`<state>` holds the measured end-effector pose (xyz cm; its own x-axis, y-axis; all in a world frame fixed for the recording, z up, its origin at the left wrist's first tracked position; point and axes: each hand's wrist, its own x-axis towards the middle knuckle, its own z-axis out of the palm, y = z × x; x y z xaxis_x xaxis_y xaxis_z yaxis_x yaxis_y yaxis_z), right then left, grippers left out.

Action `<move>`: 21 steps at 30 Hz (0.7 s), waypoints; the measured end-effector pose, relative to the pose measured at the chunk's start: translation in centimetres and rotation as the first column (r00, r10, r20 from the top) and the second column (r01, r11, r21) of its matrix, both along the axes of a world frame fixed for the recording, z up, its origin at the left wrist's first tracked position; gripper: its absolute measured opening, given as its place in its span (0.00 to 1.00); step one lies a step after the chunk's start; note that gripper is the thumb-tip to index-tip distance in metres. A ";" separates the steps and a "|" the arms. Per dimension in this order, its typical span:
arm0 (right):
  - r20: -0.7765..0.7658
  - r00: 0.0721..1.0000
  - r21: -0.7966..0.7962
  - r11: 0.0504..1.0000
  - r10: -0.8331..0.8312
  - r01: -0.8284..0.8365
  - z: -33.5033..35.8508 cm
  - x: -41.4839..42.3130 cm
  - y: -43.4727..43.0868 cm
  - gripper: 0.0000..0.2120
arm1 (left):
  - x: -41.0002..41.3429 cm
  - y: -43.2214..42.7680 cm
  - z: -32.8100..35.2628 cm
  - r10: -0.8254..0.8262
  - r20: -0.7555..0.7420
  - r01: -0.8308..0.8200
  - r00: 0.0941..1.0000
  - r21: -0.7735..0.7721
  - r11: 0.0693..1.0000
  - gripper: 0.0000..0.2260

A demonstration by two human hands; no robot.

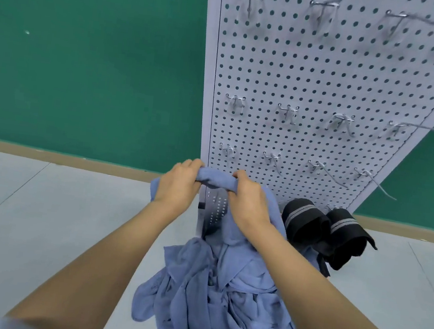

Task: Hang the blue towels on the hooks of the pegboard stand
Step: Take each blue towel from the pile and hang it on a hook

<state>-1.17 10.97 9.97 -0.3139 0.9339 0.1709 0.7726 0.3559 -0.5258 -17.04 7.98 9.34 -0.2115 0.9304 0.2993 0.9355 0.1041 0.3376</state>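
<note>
The person's left hand (177, 187) and right hand (249, 205) were bare. So were the left forearm (106, 254) and the right forearm (313, 282) along all the length that showed. The fingers (241, 175) were slim, and the knuckles stood out on the backs of both hands. At the near left corner a pale blue sleeve (2, 323) covered the upper end of the left arm. It was too blurred to tell its fabric or cut.

One pegboard (330, 77); twelve clear hooks (287, 113); two black striped cloths (304, 221); two hands (177, 187).
</note>
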 end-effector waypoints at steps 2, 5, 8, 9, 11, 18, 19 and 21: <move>-0.016 0.999 -0.040 0.998 -0.044 0.044 -1.6 -0.7 0.6 0.09 | -0.1 1.0 -1.6 0.011 0.018 -0.010 1.000 -0.057 0.998 0.12; -0.010 1.000 -0.163 0.986 -0.014 0.012 -4.9 -0.9 0.4 0.13 | 0.0 1.1 -4.7 -0.043 0.100 0.067 0.994 -0.262 0.963 0.17; -0.095 0.993 -0.240 0.966 0.076 -0.097 -7.1 -0.5 -0.1 0.25 | -0.2 0.1 -6.9 -0.119 0.260 0.210 0.958 -0.358 0.910 0.30; -0.120 0.990 -0.248 0.963 0.080 -0.108 -7.5 -0.4 0.0 0.29 | -0.2 0.0 -7.2 -0.127 0.288 0.227 0.949 -0.344 0.911 0.32; -0.162 0.985 -0.249 0.963 0.068 -0.107 -8.0 -0.5 0.3 0.32 | -0.1 0.3 -7.4 -0.121 0.321 0.219 0.939 -0.289 0.932 0.29; -0.184 0.979 -0.273 0.952 0.086 -0.135 -8.0 -0.1 -0.3 0.38 | 0.7 0.1 -7.2 -0.018 0.369 0.150 0.929 -0.334 0.931 0.28; -0.178 0.978 -0.266 0.952 0.109 -0.154 -7.8 0.6 -1.1 0.39 | 0.9 -0.5 -7.4 0.017 0.374 0.129 0.927 -0.361 0.923 0.29; -0.150 0.978 -0.261 0.949 0.143 -0.179 -7.6 2.5 -3.3 0.38 | 1.6 -2.3 -7.9 0.089 0.374 0.076 0.923 -0.405 0.911 0.29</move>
